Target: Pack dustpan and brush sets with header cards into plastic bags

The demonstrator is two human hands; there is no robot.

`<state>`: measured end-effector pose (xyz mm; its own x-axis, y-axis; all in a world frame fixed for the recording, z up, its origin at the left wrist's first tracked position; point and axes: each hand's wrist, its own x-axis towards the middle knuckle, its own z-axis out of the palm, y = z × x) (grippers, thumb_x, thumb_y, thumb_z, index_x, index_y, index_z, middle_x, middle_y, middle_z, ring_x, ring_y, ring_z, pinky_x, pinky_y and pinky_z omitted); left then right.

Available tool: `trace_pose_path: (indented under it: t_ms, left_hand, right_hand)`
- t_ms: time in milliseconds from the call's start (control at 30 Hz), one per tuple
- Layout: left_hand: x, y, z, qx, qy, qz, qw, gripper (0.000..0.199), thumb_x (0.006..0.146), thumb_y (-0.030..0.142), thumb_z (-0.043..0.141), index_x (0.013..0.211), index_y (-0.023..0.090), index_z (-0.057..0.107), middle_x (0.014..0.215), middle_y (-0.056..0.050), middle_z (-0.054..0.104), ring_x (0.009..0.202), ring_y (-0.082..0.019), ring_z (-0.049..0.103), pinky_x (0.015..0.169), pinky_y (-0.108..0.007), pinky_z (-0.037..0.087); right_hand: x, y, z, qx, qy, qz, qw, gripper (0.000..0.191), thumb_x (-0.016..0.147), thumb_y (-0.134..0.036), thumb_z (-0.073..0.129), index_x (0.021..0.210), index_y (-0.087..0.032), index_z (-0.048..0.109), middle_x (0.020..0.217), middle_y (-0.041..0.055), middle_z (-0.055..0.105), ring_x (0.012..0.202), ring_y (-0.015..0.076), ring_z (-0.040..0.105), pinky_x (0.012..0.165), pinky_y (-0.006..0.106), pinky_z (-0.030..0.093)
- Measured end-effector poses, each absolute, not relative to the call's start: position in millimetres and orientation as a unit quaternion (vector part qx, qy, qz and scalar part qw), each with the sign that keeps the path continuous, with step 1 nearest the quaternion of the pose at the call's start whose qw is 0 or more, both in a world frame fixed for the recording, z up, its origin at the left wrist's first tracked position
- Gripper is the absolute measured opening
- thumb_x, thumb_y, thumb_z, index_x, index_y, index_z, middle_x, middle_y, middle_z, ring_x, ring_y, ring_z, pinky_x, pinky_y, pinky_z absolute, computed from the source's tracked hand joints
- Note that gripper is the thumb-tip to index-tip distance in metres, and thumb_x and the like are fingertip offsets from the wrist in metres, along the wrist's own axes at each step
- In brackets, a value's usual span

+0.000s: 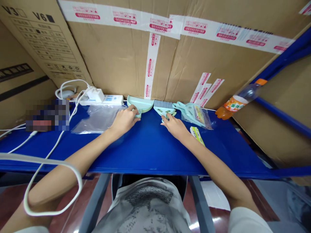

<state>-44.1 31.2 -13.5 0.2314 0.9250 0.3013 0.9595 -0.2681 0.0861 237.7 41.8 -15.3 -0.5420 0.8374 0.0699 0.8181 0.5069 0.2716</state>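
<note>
At the back of the blue table, a stack of mint-green dustpans lies against the cardboard, wide edges facing away from me. My left hand is closed round the near handle end of this stack. Just to the right lies a small stack of mint-green hand brushes with grey bristles pointing away. The fingers of my right hand are pinched on their near handle end, partly covering it. Beside my right hand is a clear bag with mint-green handled pieces and a printed card. Yellow-green labels lie near my right wrist.
Flat clear plastic bags lie left of my left hand. Behind them is a white power strip with a plug. A white cable loops over my left forearm. An orange drink bottle leans at the right; cardboard walls the back.
</note>
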Motion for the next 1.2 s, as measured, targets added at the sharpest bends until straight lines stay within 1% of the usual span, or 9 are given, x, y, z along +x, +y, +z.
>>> trace_pose_path:
  t_ms: [167, 267, 367, 500, 567, 700, 833, 1033, 1200]
  left_hand:
    - [-48.1, 33.2, -17.9, -0.796, -0.586, -0.140, 0.065, 0.024, 0.104, 0.030, 0.073, 0.123, 0.018, 0.081, 0.147, -0.015, 0.067, 0.105, -0.035, 0.080, 0.090, -0.045, 0.063]
    - [-49.9, 33.8, -20.0, -0.797, -0.581, -0.150, 0.068, 0.026, 0.103, 0.032, 0.075, 0.123, 0.017, 0.080, 0.147, -0.016, 0.067, 0.105, -0.034, 0.080, 0.091, -0.045, 0.064]
    - [-50.9, 34.2, -21.1, -0.795, -0.584, -0.152, 0.068, 0.027, 0.103, 0.034, 0.074, 0.123, 0.018, 0.080, 0.148, -0.015, 0.067, 0.105, -0.033, 0.080, 0.090, -0.043, 0.064]
    - [-51.5, 35.2, -20.8, -0.795, -0.587, -0.139, 0.069, 0.030, 0.104, 0.038, 0.069, 0.125, 0.019, 0.079, 0.152, -0.015, 0.065, 0.103, -0.032, 0.080, 0.090, -0.043, 0.063]
    - [-50.8, 34.8, -19.1, -0.794, -0.591, -0.128, 0.067, 0.031, 0.105, 0.039, 0.067, 0.125, 0.019, 0.079, 0.153, -0.014, 0.065, 0.103, -0.032, 0.080, 0.090, -0.043, 0.063]
    - [-45.4, 30.2, -12.4, -0.781, -0.607, -0.130, 0.070, 0.038, 0.106, 0.047, 0.066, 0.128, 0.019, 0.076, 0.150, -0.015, 0.067, 0.099, -0.032, 0.079, 0.088, -0.043, 0.061]
    - [-39.0, 24.8, -7.8, -0.752, -0.612, -0.209, 0.125, 0.052, 0.110, 0.055, 0.057, 0.143, 0.017, 0.067, 0.140, -0.020, 0.070, 0.113, -0.038, 0.076, 0.081, -0.042, 0.058]
    - [-37.9, 25.4, -11.7, -0.752, -0.487, -0.416, 0.157, 0.029, 0.112, 0.040, 0.056, 0.109, 0.018, 0.074, 0.109, -0.012, 0.076, 0.097, -0.026, 0.072, 0.080, -0.037, 0.053]
    - [-35.0, 23.6, -14.8, -0.782, -0.393, -0.458, 0.154, 0.022, 0.109, 0.027, 0.059, 0.094, 0.020, 0.073, 0.094, -0.009, 0.075, 0.086, -0.022, 0.068, 0.076, -0.036, 0.051]
  right_hand:
    - [235.4, 36.5, -17.5, 0.492, 0.860, 0.127, 0.037, 0.053, 0.118, -0.032, 0.044, 0.163, -0.007, 0.056, 0.147, 0.0285, 0.065, 0.116, 0.0347, 0.078, 0.090, 0.040, 0.064]
    - [240.4, 40.2, -16.7, 0.482, 0.868, 0.119, 0.003, 0.058, 0.116, -0.043, 0.051, 0.165, -0.013, 0.056, 0.156, 0.0254, 0.063, 0.115, 0.0356, 0.078, 0.089, 0.042, 0.063]
    - [262.7, 54.9, -11.3, 0.477, 0.863, 0.115, -0.122, 0.058, 0.115, -0.055, 0.051, 0.159, -0.019, 0.063, 0.153, 0.0182, 0.069, 0.121, 0.0359, 0.075, 0.094, 0.043, 0.061]
    - [309.2, 89.1, -9.6, 0.569, 0.766, 0.142, -0.264, 0.037, 0.112, -0.033, 0.053, 0.128, -0.014, 0.080, 0.127, 0.0185, 0.078, 0.124, 0.0364, 0.071, 0.106, 0.047, 0.054]
    - [326.5, 104.1, -16.0, 0.589, 0.762, 0.125, -0.238, 0.036, 0.103, -0.031, 0.065, 0.130, -0.012, 0.078, 0.131, 0.0198, 0.075, 0.126, 0.0383, 0.067, 0.110, 0.049, 0.051]
    - [336.1, 115.7, -31.1, 0.603, 0.770, 0.123, -0.168, 0.056, 0.095, -0.031, 0.070, 0.149, -0.014, 0.069, 0.145, 0.0223, 0.066, 0.132, 0.0439, 0.057, 0.112, 0.055, 0.046]
    - [330.6, 112.7, -30.6, 0.609, 0.757, 0.147, -0.185, 0.036, 0.101, -0.026, 0.060, 0.133, -0.016, 0.074, 0.139, 0.0216, 0.068, 0.128, 0.0415, 0.058, 0.109, 0.053, 0.046]
    - [322.6, 109.1, -21.4, 0.580, 0.781, 0.197, -0.121, 0.031, 0.106, -0.020, 0.055, 0.128, -0.012, 0.075, 0.134, 0.0221, 0.077, 0.123, 0.0389, 0.066, 0.101, 0.048, 0.046]
    - [319.6, 110.2, -18.2, 0.548, 0.805, 0.210, -0.088, 0.031, 0.107, -0.012, 0.050, 0.119, -0.009, 0.079, 0.137, 0.0220, 0.079, 0.118, 0.0351, 0.072, 0.095, 0.046, 0.047]
